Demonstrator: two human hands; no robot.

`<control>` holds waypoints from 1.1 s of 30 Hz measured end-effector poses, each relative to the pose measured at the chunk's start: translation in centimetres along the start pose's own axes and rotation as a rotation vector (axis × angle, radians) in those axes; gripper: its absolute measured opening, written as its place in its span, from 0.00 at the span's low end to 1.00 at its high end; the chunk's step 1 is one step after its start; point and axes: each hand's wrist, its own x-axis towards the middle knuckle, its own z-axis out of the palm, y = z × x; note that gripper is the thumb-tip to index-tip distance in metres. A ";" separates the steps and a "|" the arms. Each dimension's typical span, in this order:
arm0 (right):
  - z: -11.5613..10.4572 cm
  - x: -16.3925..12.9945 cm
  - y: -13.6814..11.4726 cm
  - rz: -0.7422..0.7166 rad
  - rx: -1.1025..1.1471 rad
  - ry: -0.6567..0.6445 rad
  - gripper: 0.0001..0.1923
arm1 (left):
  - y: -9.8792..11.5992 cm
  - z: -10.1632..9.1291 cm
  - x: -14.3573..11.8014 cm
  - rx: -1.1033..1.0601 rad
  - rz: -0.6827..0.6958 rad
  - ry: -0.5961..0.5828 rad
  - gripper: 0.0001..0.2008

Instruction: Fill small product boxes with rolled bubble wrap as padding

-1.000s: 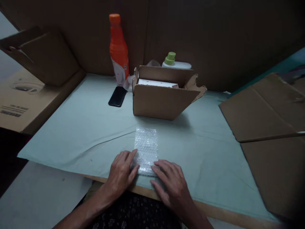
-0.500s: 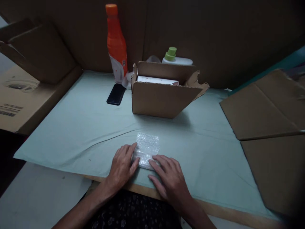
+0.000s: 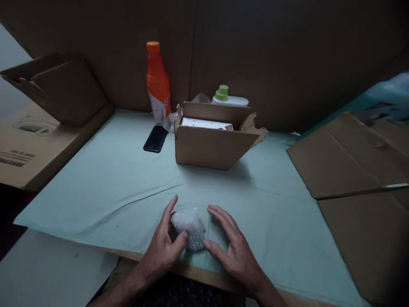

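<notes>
Two bottles (image 3: 158, 81), one phone (image 3: 155, 139) and one bubble-wrapped bundle (image 3: 191, 226) are seen on a cloth-covered desk (image 3: 105, 183). The bundle, near the near edge, is flanked by the left hand (image 3: 164, 245) and right hand (image 3: 234, 245) (both bare), fingers held open and curved, palms turned inward.

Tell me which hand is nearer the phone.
Left. The left hand is on the near side of the phone, slightly right; the right hand, same side, is farther right.
</notes>
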 end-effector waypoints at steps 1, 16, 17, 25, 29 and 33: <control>-0.7 0.0 -0.1 0.014 0.031 -0.032 0.36 | 0.1 0.2 0.0 0.074 0.048 -0.032 0.42; -13.6 8.0 -6.6 -0.128 0.003 0.223 0.10 | 7.4 -3.2 9.2 0.706 0.891 0.244 0.37; -15.0 9.7 -7.3 -0.150 0.061 0.350 0.12 | 8.6 -3.6 10.8 0.738 0.946 0.329 0.38; -18.8 20.0 -8.7 0.142 -1.066 0.435 0.05 | 10.6 -3.0 18.7 0.852 1.050 0.468 0.27; -17.6 21.5 -9.9 0.197 -1.354 0.174 0.08 | 10.1 -2.8 18.6 0.814 1.084 0.497 0.27; -16.9 23.7 -9.6 0.284 -1.288 0.003 0.12 | 10.0 -2.7 18.6 0.799 1.066 0.500 0.28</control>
